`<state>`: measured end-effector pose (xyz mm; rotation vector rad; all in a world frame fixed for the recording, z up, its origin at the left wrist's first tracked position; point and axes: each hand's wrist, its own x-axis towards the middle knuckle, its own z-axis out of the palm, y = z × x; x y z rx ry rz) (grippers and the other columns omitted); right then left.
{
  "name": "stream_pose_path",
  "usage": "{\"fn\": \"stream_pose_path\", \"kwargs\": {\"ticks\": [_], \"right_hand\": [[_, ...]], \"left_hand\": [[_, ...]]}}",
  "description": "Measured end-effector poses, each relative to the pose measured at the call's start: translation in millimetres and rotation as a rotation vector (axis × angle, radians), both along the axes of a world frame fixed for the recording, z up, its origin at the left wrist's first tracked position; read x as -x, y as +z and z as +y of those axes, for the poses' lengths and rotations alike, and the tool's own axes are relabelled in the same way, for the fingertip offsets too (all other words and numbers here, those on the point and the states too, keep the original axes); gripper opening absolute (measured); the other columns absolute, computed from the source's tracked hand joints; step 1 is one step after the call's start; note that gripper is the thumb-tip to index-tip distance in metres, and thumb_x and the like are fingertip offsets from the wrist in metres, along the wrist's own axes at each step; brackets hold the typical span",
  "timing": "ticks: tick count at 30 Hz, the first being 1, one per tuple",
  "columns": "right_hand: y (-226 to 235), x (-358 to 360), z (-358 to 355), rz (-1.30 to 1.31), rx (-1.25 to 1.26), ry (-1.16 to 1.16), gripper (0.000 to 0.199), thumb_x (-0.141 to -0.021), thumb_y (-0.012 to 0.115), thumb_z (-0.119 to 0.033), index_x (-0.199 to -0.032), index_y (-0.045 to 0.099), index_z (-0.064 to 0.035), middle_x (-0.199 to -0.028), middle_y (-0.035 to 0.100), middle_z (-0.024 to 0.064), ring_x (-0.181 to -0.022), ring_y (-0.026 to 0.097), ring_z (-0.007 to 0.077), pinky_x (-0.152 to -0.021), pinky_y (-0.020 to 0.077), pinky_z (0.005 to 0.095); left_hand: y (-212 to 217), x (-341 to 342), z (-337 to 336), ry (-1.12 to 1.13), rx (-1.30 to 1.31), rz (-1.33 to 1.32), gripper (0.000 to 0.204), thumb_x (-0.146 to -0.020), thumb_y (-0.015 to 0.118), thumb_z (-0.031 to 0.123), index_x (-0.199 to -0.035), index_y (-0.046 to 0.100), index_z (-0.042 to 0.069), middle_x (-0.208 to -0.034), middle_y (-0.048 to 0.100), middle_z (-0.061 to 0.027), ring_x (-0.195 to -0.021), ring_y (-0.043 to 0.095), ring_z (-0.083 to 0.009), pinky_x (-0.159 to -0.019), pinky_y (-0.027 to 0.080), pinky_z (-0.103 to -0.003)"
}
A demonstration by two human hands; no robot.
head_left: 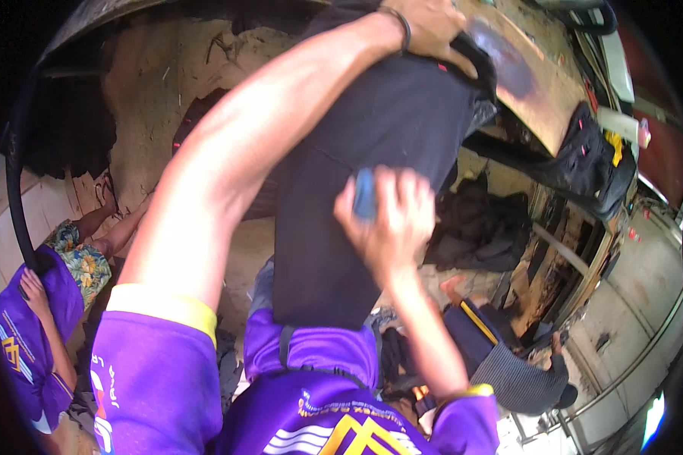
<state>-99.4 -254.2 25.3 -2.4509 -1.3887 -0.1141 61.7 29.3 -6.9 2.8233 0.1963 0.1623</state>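
I see my left hand (432, 26) at the top of the view, with its fingers closed over the upper edge of a dark garment (372, 152), which looks like black trousers. The garment hangs down the middle of the picture, from the hand toward my chest. My right hand (391, 220) lies flat against the cloth about halfway down, and its fingers are bent around a small blue object (365, 193); I believe it is a piece of chalk or a small brush, but I cannot tell which.

I judge that the step in hand is marking or rubbing the cloth while the left hand keeps it stretched. The next move, I think, calls for a steady hold at the top, so the cloth does not fold under the pressure of the blue object.

I can read no package or label. A second dark garment (592, 163) with small pink marks and a yellow patch lies at the right, over the edge of a curved wooden worktop (539, 91). A dark case with a yellow stripe (470, 326) stands lower right, beside a person in a striped grey shirt (520, 379). At the lower left sits another person in a purple shirt (23, 341) and flowered shorts.
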Motion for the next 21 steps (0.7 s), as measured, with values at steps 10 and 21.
{"fn": "stream_pose_path", "kwargs": {"ticks": [10, 21], "right_hand": [[23.2, 17.9, 14.4, 0.131, -0.049, 0.137, 0.032, -0.076, 0.084, -0.023, -0.096, 0.066, -0.0062, -0.089, 0.062, 0.012, -0.081, 0.061, 0.0323, -0.072, 0.0488, 0.0454], [11.7, 57.3, -5.6, 0.158, -0.019, 0.152, 0.03, -0.075, 0.084, -0.025, -0.094, 0.069, -0.008, -0.089, 0.06, 0.0103, -0.082, 0.061, 0.0313, -0.072, 0.0497, 0.0444]], "left_hand": [[-17.3, -0.8, -9.2, 0.029, -0.033, -0.14, 0.095, -0.071, 0.063, 0.099, -0.098, 0.084, 0.01, -0.096, 0.082, -0.0142, -0.093, 0.081, -0.0322, -0.076, 0.064, -0.046], [-3.2, 3.6, -3.7, 0.015, 0.013, -0.071, 0.095, -0.071, 0.063, 0.099, -0.093, 0.084, 0.009, -0.091, 0.081, -0.0155, -0.088, 0.08, -0.0325, -0.076, 0.064, -0.046]]}}
